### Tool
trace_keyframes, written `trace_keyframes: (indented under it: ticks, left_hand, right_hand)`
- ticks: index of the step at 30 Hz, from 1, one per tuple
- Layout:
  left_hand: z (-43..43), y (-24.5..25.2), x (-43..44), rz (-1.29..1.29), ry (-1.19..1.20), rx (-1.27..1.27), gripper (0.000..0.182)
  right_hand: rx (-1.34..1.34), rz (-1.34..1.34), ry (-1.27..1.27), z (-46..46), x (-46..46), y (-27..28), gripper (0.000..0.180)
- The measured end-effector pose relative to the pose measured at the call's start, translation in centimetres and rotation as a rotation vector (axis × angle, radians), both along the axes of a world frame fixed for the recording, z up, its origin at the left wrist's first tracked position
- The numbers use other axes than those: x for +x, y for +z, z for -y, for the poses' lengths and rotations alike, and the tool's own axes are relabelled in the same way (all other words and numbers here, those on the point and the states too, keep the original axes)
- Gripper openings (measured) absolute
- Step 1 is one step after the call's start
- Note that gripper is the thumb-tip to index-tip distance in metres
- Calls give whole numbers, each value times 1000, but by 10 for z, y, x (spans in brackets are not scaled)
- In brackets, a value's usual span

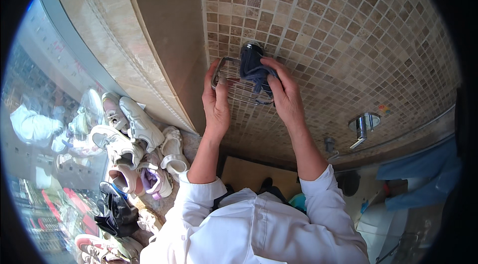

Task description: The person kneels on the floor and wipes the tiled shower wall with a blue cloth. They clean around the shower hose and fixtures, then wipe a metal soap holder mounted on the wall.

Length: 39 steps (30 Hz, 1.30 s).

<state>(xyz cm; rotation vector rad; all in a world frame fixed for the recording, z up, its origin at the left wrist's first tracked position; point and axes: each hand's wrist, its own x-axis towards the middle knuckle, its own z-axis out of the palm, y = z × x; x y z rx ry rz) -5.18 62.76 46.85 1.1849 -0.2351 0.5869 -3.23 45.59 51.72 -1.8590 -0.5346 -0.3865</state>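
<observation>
A chrome wire soap basket [238, 95] is fixed to the mosaic-tiled wall by a round mount [252, 46]. My left hand [216, 105] grips the basket's left end, its thumb over the front rim and its fingers behind. My right hand [285, 94] holds a dark blue cloth [255, 68] against the basket's right side; the cloth drapes over the rim and part of the wires. Some fingertips of both hands are hidden behind the basket and the cloth.
Several shoes [143, 122] are heaped on the ledge at the left, by the window glass. A chrome shower valve [361, 127] projects from the wall at the right. A beaded chain [123, 49] hangs beside the wall corner. Blue fabric [418, 174] hangs at the far right.
</observation>
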Motion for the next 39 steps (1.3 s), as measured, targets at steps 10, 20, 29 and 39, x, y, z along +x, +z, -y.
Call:
trace_keyframes:
  ticks: [10,20,29,39]
  left_hand:
    - [-3,2,-4,-52,-29,13,57]
    - [-8,8,-8,-95,-57,-25,54]
    - [-10,3,-8,-96,-53,42,58]
    - [-9,0,-11,-54,-91,14,54]
  right_hand:
    - [-633,409,98,6,-26,33,30]
    - [-927,364,244,-4,-4,64,34]
    - [-638,451,248,-9,-4,40,22]
    - [29,298,114,-42,27,74,19]
